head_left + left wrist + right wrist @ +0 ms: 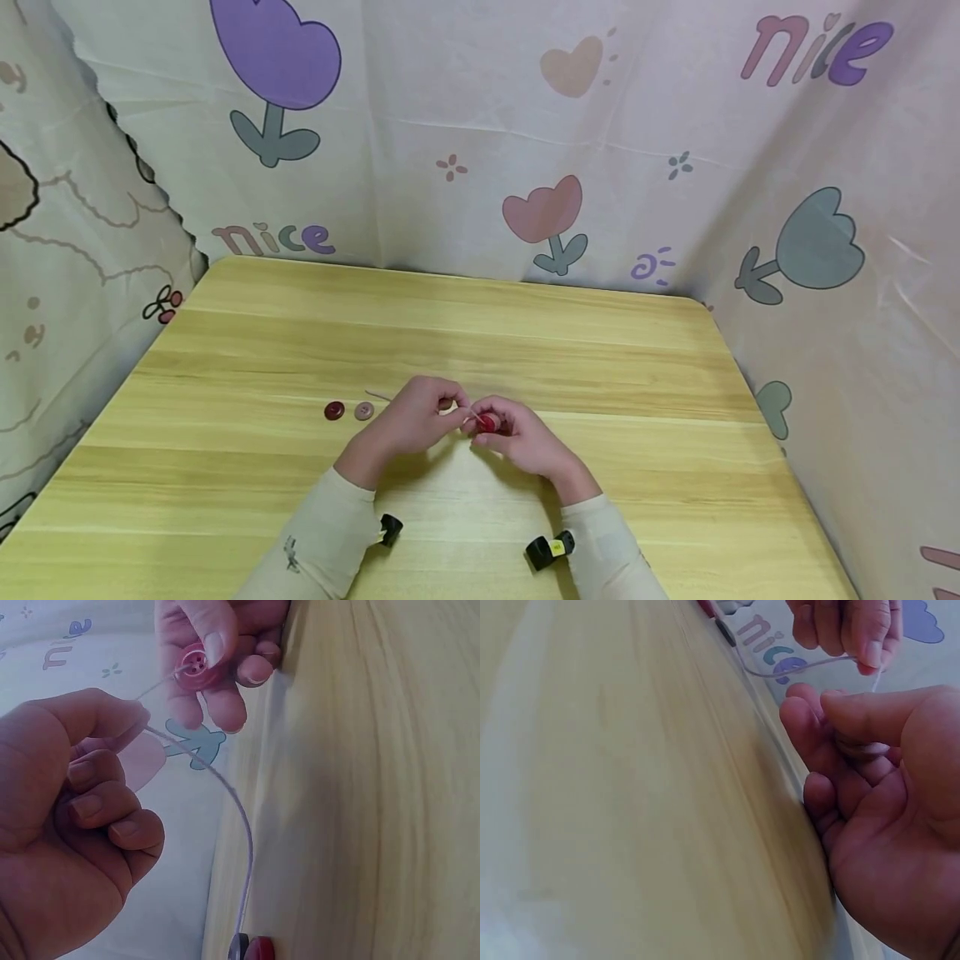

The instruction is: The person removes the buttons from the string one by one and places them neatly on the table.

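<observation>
My left hand (420,417) pinches a thin pale cord (244,825) between thumb and forefinger, its other fingers curled. My right hand (528,437) holds a round red button (196,676) between thumb and fingers. Holes show in the button's face, partly under the thumb. From the left fingertips a short taut length of cord runs to those holes; whether it passes through cannot be seen. The cord's longer part curves away to the left, toward a dark red button (334,411) and a dull pink button (363,411) lying side by side on the table.
A light wooden table (420,333) lies under both hands. Printed cloth (450,100) with tulips and lettering hangs behind it and at the sides. Each sleeved wrist carries a small black device, one at the left wrist (390,531) and another at the right wrist (546,552).
</observation>
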The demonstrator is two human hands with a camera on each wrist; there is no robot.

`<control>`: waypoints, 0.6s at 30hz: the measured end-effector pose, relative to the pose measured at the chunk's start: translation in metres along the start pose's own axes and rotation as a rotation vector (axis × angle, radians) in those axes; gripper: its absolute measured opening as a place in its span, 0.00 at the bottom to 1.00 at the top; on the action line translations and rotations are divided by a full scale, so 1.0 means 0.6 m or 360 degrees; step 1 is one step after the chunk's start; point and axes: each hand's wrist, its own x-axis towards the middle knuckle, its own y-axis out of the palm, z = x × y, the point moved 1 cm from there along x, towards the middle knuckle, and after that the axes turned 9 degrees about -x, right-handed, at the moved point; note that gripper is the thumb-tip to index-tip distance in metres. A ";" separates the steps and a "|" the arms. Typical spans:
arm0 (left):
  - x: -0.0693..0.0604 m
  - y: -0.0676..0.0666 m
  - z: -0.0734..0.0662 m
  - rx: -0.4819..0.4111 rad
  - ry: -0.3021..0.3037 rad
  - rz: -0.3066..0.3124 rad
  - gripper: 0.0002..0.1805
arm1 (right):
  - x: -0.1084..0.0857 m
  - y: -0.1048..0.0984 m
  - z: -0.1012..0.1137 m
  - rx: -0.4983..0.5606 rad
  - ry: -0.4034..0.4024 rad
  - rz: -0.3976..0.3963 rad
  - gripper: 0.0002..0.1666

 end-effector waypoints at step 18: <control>-0.003 0.000 0.003 0.0005 -0.0016 -0.0004 0.06 | -0.012 -0.018 -0.006 0.0235 -0.0020 0.0154 0.18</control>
